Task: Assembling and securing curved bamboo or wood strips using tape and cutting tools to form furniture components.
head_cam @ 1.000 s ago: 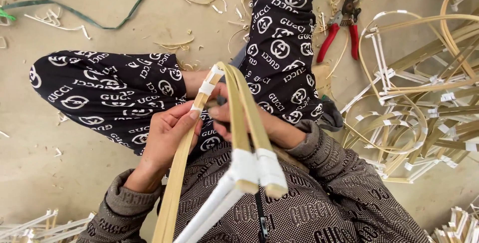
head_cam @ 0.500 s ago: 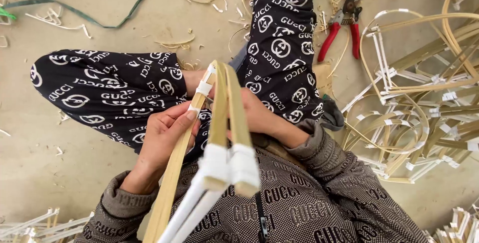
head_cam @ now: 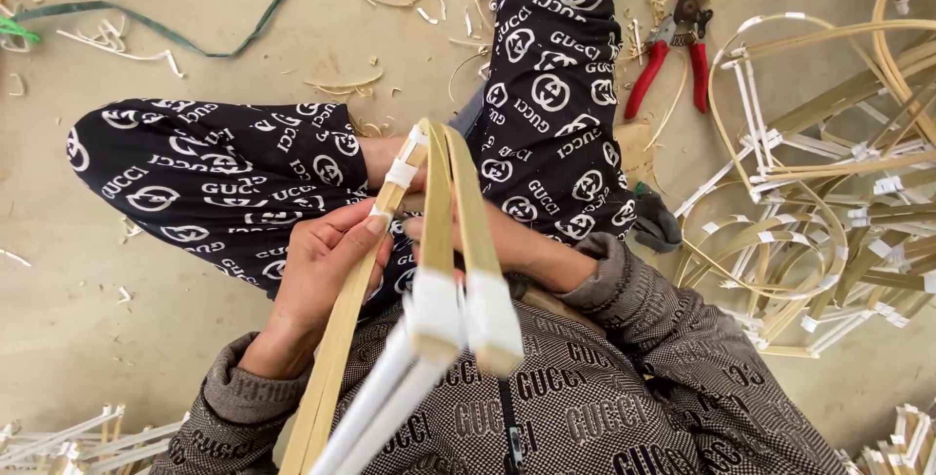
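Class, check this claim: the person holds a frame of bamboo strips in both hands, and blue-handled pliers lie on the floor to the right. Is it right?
Not quite. The head view shows the pliers have red handles, not blue. Both hands, left hand and right hand, do hold the bamboo strips.

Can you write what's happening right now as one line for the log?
left hand: grips bamboo strip frame | right hand: holds frame from behind | red pliers: on floor | strip pile: at right

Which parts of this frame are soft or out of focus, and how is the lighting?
Head view: the white taped joints on the pale bamboo strips nearest the lens are blurred; the red-handled pliers and sandy floor are sharp; light is even and diffuse, shadows faint, no glare.
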